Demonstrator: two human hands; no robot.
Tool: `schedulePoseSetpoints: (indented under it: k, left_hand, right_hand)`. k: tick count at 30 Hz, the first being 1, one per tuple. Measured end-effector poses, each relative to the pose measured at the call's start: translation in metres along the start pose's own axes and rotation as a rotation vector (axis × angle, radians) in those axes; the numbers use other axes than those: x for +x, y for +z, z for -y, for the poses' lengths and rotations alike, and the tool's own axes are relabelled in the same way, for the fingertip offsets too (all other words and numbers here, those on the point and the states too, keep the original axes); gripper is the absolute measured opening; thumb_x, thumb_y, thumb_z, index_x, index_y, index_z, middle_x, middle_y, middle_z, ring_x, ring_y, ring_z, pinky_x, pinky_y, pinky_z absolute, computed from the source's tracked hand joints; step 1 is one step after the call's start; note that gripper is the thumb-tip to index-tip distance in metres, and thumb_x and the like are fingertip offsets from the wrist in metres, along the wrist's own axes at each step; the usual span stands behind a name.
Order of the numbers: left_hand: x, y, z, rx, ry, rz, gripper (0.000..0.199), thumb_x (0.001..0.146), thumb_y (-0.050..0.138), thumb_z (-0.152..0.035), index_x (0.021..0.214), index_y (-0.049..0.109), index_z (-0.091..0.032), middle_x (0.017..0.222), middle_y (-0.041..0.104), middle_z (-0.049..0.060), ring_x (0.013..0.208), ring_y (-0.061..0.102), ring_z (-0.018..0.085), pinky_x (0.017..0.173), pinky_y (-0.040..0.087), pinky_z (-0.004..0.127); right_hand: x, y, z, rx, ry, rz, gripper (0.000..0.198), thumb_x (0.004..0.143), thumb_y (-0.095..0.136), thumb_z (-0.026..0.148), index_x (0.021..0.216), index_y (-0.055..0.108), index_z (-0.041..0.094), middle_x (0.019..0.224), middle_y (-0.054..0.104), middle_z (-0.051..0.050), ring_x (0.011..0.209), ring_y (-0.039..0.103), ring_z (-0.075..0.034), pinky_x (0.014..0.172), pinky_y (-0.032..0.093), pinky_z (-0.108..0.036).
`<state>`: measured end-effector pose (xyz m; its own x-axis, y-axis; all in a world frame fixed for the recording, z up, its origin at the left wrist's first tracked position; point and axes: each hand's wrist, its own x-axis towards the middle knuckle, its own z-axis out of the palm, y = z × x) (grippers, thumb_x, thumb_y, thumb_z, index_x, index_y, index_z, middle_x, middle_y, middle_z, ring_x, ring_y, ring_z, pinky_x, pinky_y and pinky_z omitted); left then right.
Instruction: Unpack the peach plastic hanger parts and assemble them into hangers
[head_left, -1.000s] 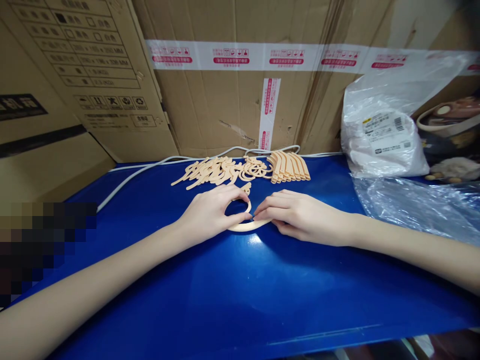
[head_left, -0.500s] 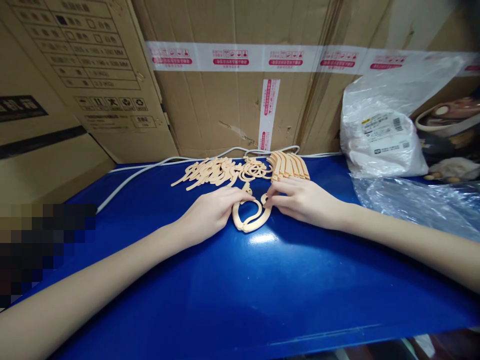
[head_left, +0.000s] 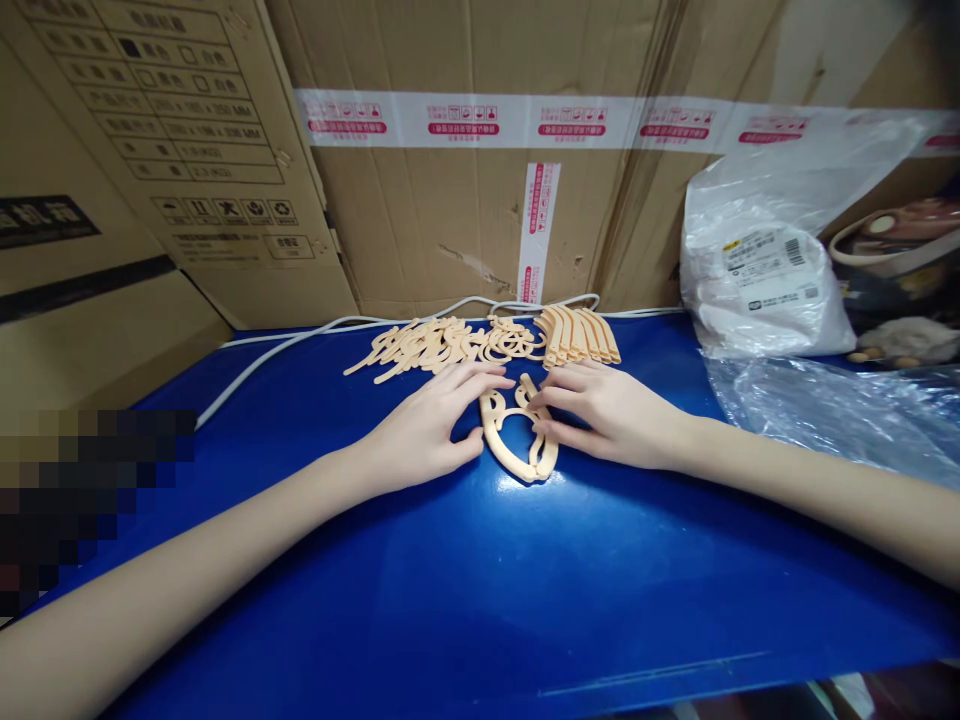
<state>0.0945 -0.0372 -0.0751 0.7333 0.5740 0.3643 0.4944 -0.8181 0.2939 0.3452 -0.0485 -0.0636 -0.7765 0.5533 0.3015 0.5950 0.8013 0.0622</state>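
Note:
A beige plastic folding hanger (head_left: 513, 462) lies on the blue table between my hands, its curved arms folded into a loop that joins at the near end. My right hand (head_left: 611, 412) grips its right side, the fingers partly covering that arm. On the other side, my left hand (head_left: 427, 422) is open, thumb and fingers apart, with the fingertips close to the upper left end of the hanger; whether they touch it I cannot tell. Just beyond lie a pile of thin curved pieces (head_left: 420, 345), some hook-shaped pieces (head_left: 511, 340) and a neat row of curved hanger arms (head_left: 579, 335).
Cardboard boxes (head_left: 450, 210) stand along the back of the blue table (head_left: 450, 600), with a white cable (head_left: 259, 375) in front. At the right are a white plastic-wrapped package (head_left: 765, 280), a clear plastic sheet (head_left: 817, 410) and a dark bag-like item (head_left: 892, 260).
The hanger has turned and shifted slightly right and nearer. My left hand's fingers have come off it and spread; my right hand has taken its right side.

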Motion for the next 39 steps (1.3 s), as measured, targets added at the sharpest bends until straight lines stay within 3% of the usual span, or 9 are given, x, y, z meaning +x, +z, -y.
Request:
schedulePoseSetpoints:
  k: [6, 10, 14, 19, 24, 31, 39]
  left_hand:
    - [0.000, -0.006, -0.006, 0.003, -0.017, 0.151, 0.056, 0.081, 0.058, -0.024, 0.135, 0.045, -0.017, 0.142, 0.049, 0.010, 0.133, 0.042, 0.025, 0.112, 0.033, 0.042]
    - [0.005, -0.021, -0.013, 0.056, -0.001, 0.254, 0.046, 0.086, 0.059, -0.040, 0.127, 0.055, -0.020, 0.136, 0.055, 0.008, 0.122, 0.053, 0.025, 0.103, 0.041, 0.039]
    - [0.009, -0.031, -0.015, 0.079, -0.052, 0.326, 0.050, 0.089, 0.056, -0.051, 0.129, 0.055, -0.023, 0.128, 0.060, 0.007, 0.114, 0.057, 0.024, 0.095, 0.045, 0.036]
    - [0.005, -0.033, -0.012, 0.122, -0.143, 0.342, 0.050, 0.089, 0.057, -0.048, 0.132, 0.054, -0.024, 0.134, 0.057, 0.007, 0.122, 0.053, 0.025, 0.097, 0.044, 0.035]
    - [-0.004, -0.046, -0.003, 0.131, -0.190, 0.400, 0.044, 0.094, 0.048, -0.040, 0.137, 0.050, -0.029, 0.137, 0.054, 0.005, 0.123, 0.052, 0.024, 0.102, 0.041, 0.035]
    - [-0.028, -0.063, 0.029, 0.177, -0.251, 0.349, 0.045, 0.089, 0.054, -0.050, 0.132, 0.055, -0.038, 0.130, 0.061, 0.001, 0.120, 0.056, 0.026, 0.100, 0.044, 0.036]
    - [-0.036, -0.074, 0.054, 0.180, -0.304, 0.329, 0.047, 0.079, 0.062, -0.056, 0.120, 0.064, -0.034, 0.124, 0.066, 0.002, 0.113, 0.061, 0.031, 0.094, 0.050, 0.042]
  right_hand:
    - [-0.001, 0.002, 0.003, 0.109, -0.014, 0.065, 0.054, 0.093, 0.046, 0.055, 0.120, 0.062, 0.011, 0.109, 0.060, -0.016, 0.098, 0.058, -0.026, 0.086, 0.047, -0.041]
    - [0.000, 0.001, 0.005, 0.237, 0.027, 0.083, 0.064, 0.086, 0.052, 0.062, 0.126, 0.060, 0.011, 0.118, 0.058, -0.015, 0.105, 0.057, -0.026, 0.092, 0.047, -0.040]
    - [0.000, 0.001, 0.005, 0.260, 0.018, 0.091, 0.067, 0.086, 0.055, 0.062, 0.133, 0.056, 0.015, 0.129, 0.056, -0.014, 0.115, 0.055, -0.027, 0.099, 0.044, -0.041]
    - [0.000, 0.003, -0.001, 0.235, -0.037, 0.087, 0.056, 0.092, 0.051, 0.053, 0.134, 0.054, 0.016, 0.137, 0.054, -0.014, 0.122, 0.052, -0.026, 0.103, 0.041, -0.041]
    - [0.000, 0.005, -0.005, 0.232, -0.004, 0.025, 0.043, 0.094, 0.051, 0.046, 0.122, 0.059, 0.015, 0.120, 0.064, -0.011, 0.107, 0.059, -0.023, 0.093, 0.047, -0.038]
    - [-0.001, 0.011, -0.011, 0.144, 0.009, -0.005, 0.034, 0.096, 0.048, 0.037, 0.120, 0.059, 0.015, 0.116, 0.064, -0.012, 0.105, 0.061, -0.024, 0.092, 0.049, -0.040]
    - [-0.002, 0.015, -0.014, 0.169, 0.007, -0.013, 0.033, 0.097, 0.046, 0.035, 0.116, 0.062, 0.013, 0.118, 0.061, -0.012, 0.108, 0.060, -0.022, 0.095, 0.049, -0.036]
